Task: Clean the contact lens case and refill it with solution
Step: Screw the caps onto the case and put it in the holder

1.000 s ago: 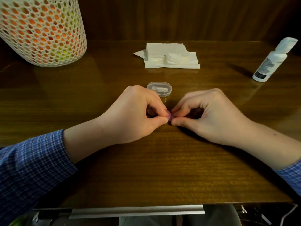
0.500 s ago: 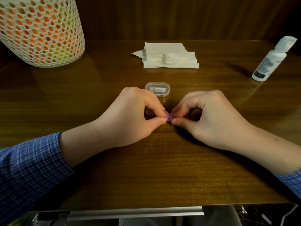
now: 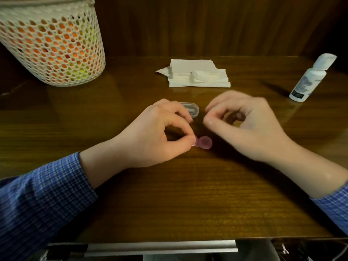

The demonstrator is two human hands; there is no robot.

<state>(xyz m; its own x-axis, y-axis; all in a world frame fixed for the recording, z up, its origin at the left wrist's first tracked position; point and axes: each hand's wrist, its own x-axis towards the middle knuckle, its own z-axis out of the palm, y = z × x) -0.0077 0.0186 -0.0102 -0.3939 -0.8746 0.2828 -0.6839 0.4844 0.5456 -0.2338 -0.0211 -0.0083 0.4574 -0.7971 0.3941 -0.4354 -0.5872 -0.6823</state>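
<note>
Dark, glossy wooden tabletop (image 3: 188, 194) fills the view, backed by a wood-panelled wall. A person's left hand (image 3: 156, 136), in a blue checked sleeve, pinches the left end of a small pink plastic contact lens case (image 3: 204, 142) between thumb and curled forefinger. The case lies flat on the table, its round right-hand well uncovered just right of those fingertips. The right hand (image 3: 250, 127) hovers a little farther back and to the right, clear of the case, blurred, with fingers curled; whether it holds anything cannot be told. Just beyond the left hand sits a clear oval plastic box (image 3: 192, 109). Farther back lies a stack of white paper tissues (image 3: 197, 75). A white squeeze bottle of solution (image 3: 311, 78) stands far right, a white mesh basket (image 3: 54, 44) far left.
</note>
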